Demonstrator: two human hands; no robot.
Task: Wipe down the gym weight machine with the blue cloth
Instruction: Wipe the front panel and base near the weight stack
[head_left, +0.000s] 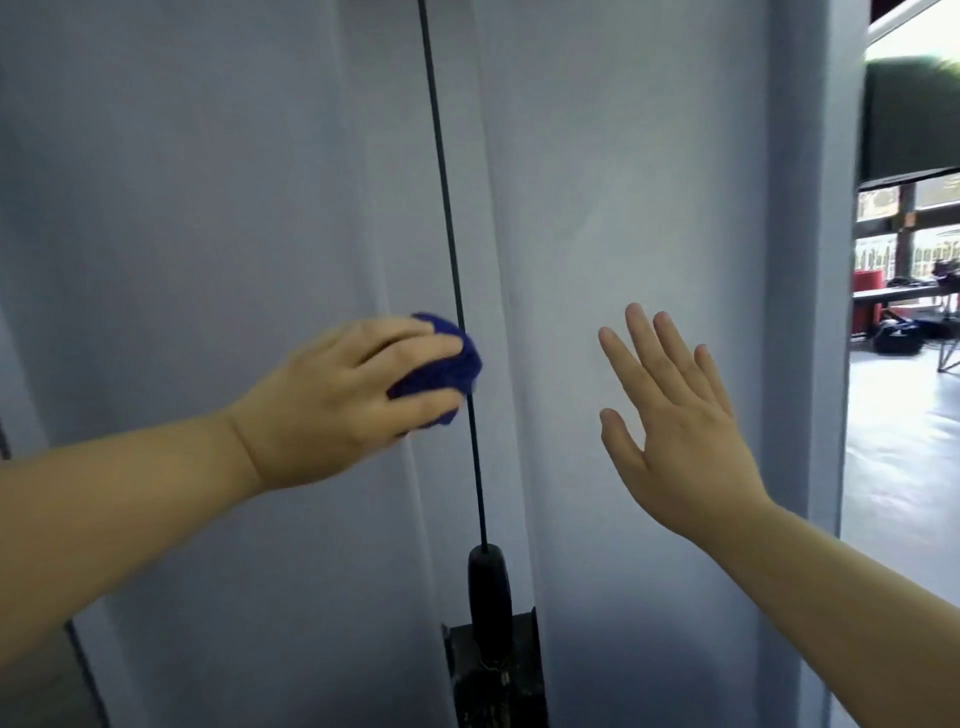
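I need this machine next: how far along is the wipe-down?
No finished area can be told; no patch looks cleaner. In hand: the left hand holds the blue cloth against the left panel beside the black cable; the right hand is open. Probably left: the right panel, cable fitting.

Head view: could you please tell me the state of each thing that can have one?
Left hand: fingers curled round the cloth.
Cloth: bunched, held at the cable.
Right hand: open, fingers spread, holding nothing.
Cable: taut, straight, running into a black fitting.
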